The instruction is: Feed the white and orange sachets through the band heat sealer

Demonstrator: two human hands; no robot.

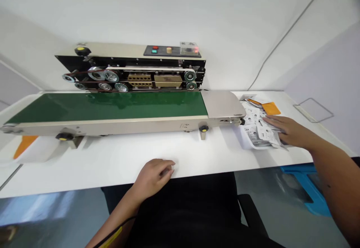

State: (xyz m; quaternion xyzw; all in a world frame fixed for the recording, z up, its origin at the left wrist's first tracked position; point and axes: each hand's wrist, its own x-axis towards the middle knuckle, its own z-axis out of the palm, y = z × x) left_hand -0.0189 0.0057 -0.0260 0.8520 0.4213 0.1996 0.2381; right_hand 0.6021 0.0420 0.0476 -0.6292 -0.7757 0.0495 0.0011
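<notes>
Here the right hand (287, 131) lies flat and spread on the loose printed packets (257, 130) just beside the sealer's end plate (222, 103) — left hand (154, 175) half-curled, empty, at the table (112, 158) edge — so a hasty drag may well fan slick packets off the pile.

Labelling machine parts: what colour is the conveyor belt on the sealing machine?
The belt is dark green, seen clearly in the head view.
</notes>
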